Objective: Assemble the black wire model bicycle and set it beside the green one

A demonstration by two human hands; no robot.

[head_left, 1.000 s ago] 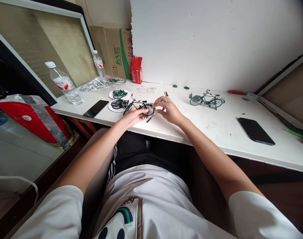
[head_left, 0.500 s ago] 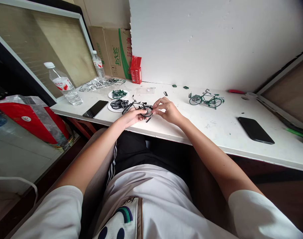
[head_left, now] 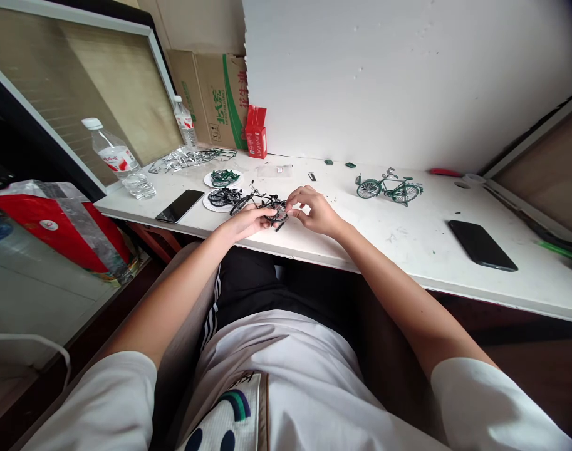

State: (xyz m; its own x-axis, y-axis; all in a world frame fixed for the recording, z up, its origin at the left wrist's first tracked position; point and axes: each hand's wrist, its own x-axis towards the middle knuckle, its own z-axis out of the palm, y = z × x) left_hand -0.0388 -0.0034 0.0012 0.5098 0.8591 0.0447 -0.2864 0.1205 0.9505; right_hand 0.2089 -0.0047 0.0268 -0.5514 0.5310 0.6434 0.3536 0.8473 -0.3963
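Head view: the black bike (head_left: 261,200), at the desk's (head_left: 309,241) near edge, looks mostly built; the left hand (head_left: 252,220) pinches its rear wheel (head_left: 280,212); the right hand's (head_left: 314,210) grip there is unclear. Black pieces (head_left: 224,197) lie unfitted nearby; farther off, a green bike (head_left: 393,189) looks finished.

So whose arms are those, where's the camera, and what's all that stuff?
No robot here: they're a person's own bare hands. One camera worn on the head took every picture, looking forward and down. The left hand holds a small black bicycle model. The right hand has its fingertips by the rear wheel; whether they pinch something is too small to tell. On the white table there's also a green bicycle model, two phones, two bottles and a red box.
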